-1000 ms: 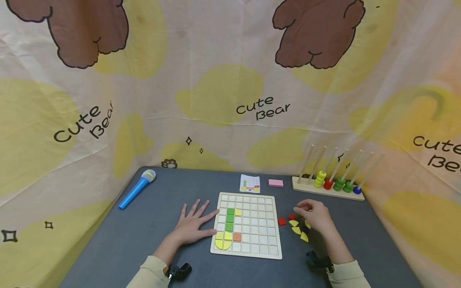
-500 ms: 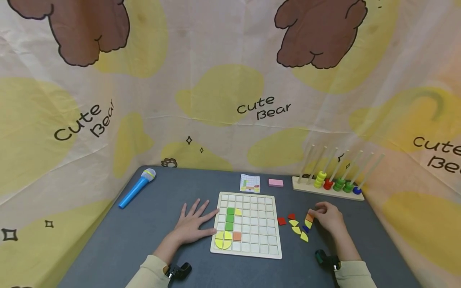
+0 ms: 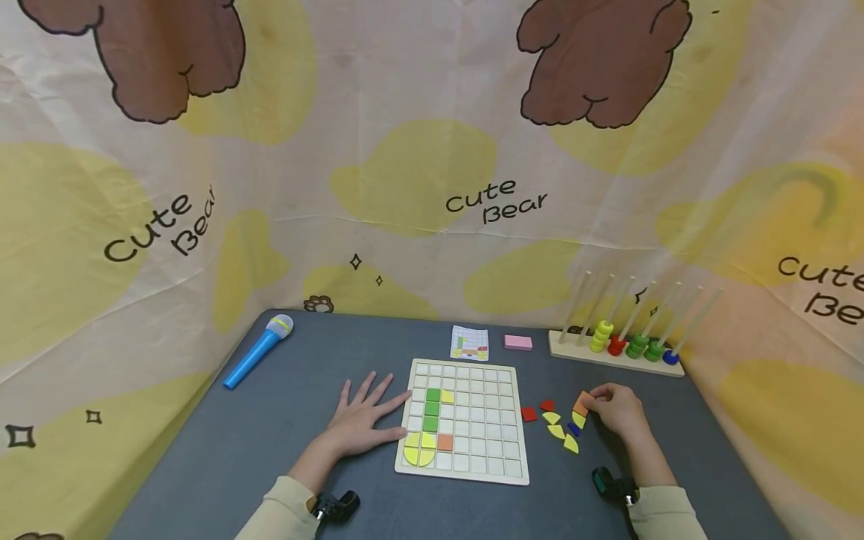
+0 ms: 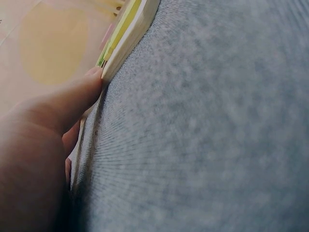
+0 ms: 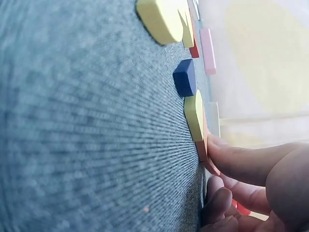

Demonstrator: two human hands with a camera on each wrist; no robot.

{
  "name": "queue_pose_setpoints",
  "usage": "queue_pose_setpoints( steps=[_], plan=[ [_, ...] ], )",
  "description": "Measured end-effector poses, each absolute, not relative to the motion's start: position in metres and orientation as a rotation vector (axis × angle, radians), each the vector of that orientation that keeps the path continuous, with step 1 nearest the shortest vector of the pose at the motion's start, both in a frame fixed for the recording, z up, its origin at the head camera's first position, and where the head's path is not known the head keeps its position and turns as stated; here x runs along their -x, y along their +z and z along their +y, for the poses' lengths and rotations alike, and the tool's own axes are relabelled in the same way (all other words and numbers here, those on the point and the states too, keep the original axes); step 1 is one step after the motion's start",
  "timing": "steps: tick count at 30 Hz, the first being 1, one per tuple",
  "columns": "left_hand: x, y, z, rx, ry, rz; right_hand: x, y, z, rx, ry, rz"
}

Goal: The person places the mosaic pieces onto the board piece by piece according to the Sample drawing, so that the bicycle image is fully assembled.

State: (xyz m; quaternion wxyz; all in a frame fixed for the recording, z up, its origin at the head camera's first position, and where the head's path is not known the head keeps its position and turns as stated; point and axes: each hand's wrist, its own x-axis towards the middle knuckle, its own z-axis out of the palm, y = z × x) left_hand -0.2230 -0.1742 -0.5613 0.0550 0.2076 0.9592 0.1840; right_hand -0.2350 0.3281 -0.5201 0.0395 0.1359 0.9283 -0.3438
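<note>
My left hand point(image 3: 362, 424) lies spread on the table, with its thumb and index fingertips at the left edge of the white grid board point(image 3: 506, 470). Three green squares point(image 3: 431, 409), several yellow tiles point(image 3: 420, 448) and an orange square point(image 3: 445, 442) sit in the board's cells. Right of the board, my right hand point(image 3: 619, 409) pinches an orange tile point(image 3: 583, 399) between thumb and fingers, low over the table. Against it lies a yellow quarter-round tile point(image 5: 194, 115), with a dark blue tile point(image 5: 184, 78) beyond. Loose yellow tiles point(image 3: 556, 432) and red tiles point(image 3: 529, 414) lie between hand and board.
Behind the board are a printed pattern card point(image 3: 469, 343) and a pink block point(image 3: 517, 343). A bead-peg counting rack point(image 3: 616, 354) stands at the back right, and a blue toy microphone point(image 3: 255, 356) lies at the left. A patterned cloth point(image 3: 405, 187) hangs behind the table.
My right hand has moved right from above the loose tiles to the orange tile and now pinches it, leaving the blue and yellow tiles in view. The left hand has stayed put.
</note>
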Motion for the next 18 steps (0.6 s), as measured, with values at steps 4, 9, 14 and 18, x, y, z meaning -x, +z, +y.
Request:
queue_pose_setpoints(
  steps=[4,9,14,18],
  plan=[
    [0.222,-0.56,-0.174,-0.628,0.559,2.907,0.235,-0.521,0.329,-0.414,-1.083,2.833],
    [0.223,-0.56,-0.173,-0.63,0.552,2.914,0.234,-0.52,0.331,-0.378,-1.11,2.861],
    [0.223,-0.558,-0.173,-0.646,0.558,2.924,0.233,-0.516,0.33,-0.334,-1.113,2.887],
    [0.222,-0.555,-0.172,-0.653,0.559,2.922,0.23,-0.508,0.322,-0.312,-1.125,2.876]
  ],
)
